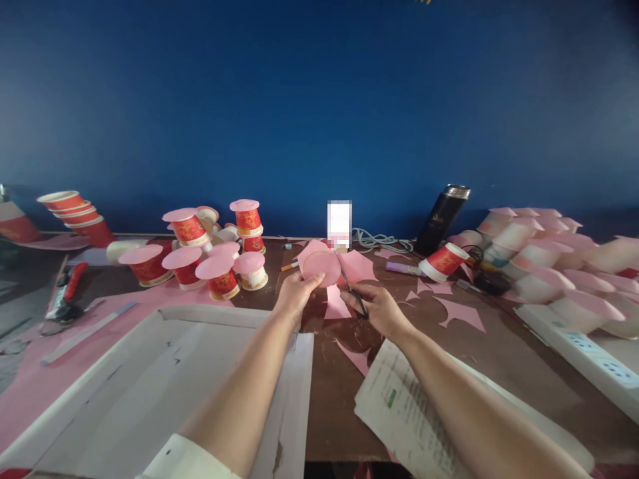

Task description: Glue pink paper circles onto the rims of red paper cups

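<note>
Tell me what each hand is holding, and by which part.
The left hand holds the pink paper by its near edge, thumb on top. The right hand holds the scissors by the handles.

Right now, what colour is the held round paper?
Pink round paper, best in the head view.

A craft worktable, and what a busy one it was!
Against a plain deep-blue wall (319,100) ran a dark brown tabletop (329,399), strewn with curved pink paper offcuts (462,315), red-and-gold paper cups (188,231) topped with flat pink paper discs (214,266) and a long white power strip (588,362), dark-handled metal scissors (360,306) in hand above; whether in a home or small workshop, the view didn't say.
</note>
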Demonstrator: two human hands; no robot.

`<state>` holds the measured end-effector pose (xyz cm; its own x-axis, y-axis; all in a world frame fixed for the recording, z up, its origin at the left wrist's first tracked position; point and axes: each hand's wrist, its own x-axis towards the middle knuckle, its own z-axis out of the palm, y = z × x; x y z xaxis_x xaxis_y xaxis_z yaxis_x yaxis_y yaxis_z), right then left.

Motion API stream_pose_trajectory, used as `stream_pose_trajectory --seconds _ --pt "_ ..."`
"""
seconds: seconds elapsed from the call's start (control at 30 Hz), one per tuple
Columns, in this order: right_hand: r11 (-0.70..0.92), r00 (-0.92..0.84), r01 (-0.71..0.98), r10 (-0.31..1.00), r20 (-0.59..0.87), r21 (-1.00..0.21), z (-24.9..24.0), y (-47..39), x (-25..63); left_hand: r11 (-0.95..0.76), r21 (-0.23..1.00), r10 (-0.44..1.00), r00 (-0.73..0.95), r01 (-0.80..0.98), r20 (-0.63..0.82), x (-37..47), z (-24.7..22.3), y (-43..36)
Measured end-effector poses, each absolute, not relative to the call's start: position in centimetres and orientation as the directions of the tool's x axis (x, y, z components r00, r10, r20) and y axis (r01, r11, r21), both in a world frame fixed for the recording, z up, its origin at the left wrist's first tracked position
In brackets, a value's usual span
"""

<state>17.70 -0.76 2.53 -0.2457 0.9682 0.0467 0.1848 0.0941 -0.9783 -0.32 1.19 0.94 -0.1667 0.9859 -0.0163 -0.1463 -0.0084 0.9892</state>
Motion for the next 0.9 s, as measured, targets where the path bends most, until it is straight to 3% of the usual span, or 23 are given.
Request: stream_pose_trajectory --seconds 0.3,0.57,0.9 --pt "0.087 -0.240 0.149 0.970 0.049 -0.985 2.7 -0.9 17.5 -0.012 0.979 0.990 -0.138 -0.202 -0.016 -0.4 0.7 1.3" --pt "0.202 -0.302 0.201 0.944 0.135 -0.959 2.8 -0.9 17.7 0.035 0.962 0.990 -0.124 -0.271 -0.071 -0.4 1.2 1.2" --pt "0.156 -0.294 0.218 0.952 0.087 -0.963 3.0 -1.2 17.6 0.066 0.938 0.982 -0.146 -0.340 -0.122 -0.2 1.8 0.9"
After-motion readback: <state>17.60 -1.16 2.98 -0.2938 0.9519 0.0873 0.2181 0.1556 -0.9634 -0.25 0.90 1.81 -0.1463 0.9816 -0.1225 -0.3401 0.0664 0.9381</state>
